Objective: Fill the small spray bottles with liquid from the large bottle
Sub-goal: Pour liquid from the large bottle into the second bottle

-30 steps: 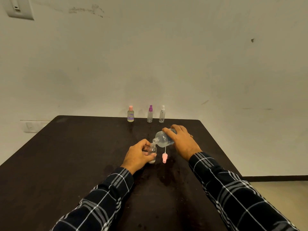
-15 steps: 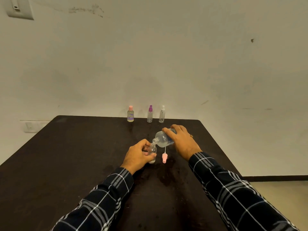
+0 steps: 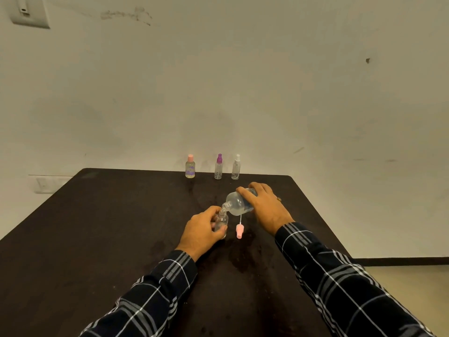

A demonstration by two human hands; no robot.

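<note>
My right hand point(image 3: 264, 207) grips the large clear bottle point(image 3: 237, 203), tipped on its side with its open neck pointing left and down. The neck sits right over the mouth of a small clear spray bottle point(image 3: 221, 222), which stands upright on the table with my left hand point(image 3: 200, 231) curled round it. A pink spray cap point(image 3: 239, 231) with its white dip tube lies on the table just right of the small bottle.
At the far edge of the dark table point(image 3: 97, 239) stand a pink-capped bottle point(image 3: 190, 166), a purple-capped spray bottle point(image 3: 218, 167) and a white-capped spray bottle point(image 3: 236, 167). The wall rises directly behind them. Wet patches mark the tabletop near my wrists.
</note>
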